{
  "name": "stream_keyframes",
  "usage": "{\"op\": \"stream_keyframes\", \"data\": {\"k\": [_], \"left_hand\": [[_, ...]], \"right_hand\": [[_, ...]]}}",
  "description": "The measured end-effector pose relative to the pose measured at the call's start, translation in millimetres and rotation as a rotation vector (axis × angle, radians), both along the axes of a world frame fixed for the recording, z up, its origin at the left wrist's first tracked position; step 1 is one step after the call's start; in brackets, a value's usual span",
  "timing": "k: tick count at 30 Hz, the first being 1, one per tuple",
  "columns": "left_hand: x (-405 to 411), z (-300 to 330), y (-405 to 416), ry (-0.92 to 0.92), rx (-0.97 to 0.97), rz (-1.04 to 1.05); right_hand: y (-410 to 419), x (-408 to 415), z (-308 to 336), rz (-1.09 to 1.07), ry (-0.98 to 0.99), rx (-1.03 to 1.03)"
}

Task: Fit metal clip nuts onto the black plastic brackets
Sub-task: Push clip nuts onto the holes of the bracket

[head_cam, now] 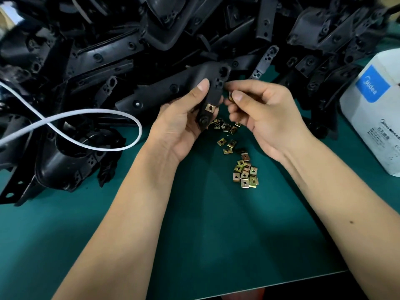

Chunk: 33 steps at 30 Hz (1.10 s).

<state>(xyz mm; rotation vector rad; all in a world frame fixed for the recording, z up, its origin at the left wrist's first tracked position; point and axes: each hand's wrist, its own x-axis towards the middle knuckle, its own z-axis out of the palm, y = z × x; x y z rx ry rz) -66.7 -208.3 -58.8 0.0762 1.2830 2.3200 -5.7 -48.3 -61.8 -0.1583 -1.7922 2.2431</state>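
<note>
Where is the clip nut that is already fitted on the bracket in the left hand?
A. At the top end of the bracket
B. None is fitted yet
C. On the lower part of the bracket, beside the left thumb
C: a brass-coloured clip nut sits low on the bracket gripped by the left hand.

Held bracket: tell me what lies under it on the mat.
Under the held bracket, loose clip nuts lie scattered on the green mat. The bracket's lower end and the left hand cover part of that cluster, so more nuts may be hidden.

Matt black plastic brackets (164,92), shiny brass-toned metal clip nuts (245,173), smooth green mat (216,234)
</note>
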Motion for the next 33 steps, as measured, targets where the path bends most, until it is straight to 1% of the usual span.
{"op": "stream_keyframes", "data": {"k": [7, 9, 16, 21, 28, 33], "left_hand": [[6.1, 1.3, 4.5, -0.071, 0.021, -0.056], [6.3, 2.7, 4.9, -0.089, 0.032, -0.06], [7.2, 2.3, 6.5, -0.107, 0.033, -0.1], [7.9, 1.8, 6.1, -0.079, -0.02, -0.13], [6.8, 2.8, 6.1, -0.126, 0.026, -0.09], [7.8, 3.2, 5.9, -0.091, -0.015, -0.126]], "right_hand": [[-0.1, 1.4, 5.0, -0.062, -0.011, -0.317], [1.3, 1.8, 4.5, -0.064, -0.03, -0.371], [1.3, 2.4, 3.5, -0.059, -0.073, -0.295], [-2.0, 3.2, 3.0, -0.043, -0.067, -0.24], [-3.1, 2.9, 3.1, -0.049, -0.039, -0.286], [-3.6, 3.7, 4.9, -0.036, -0.028, -0.291]]}}
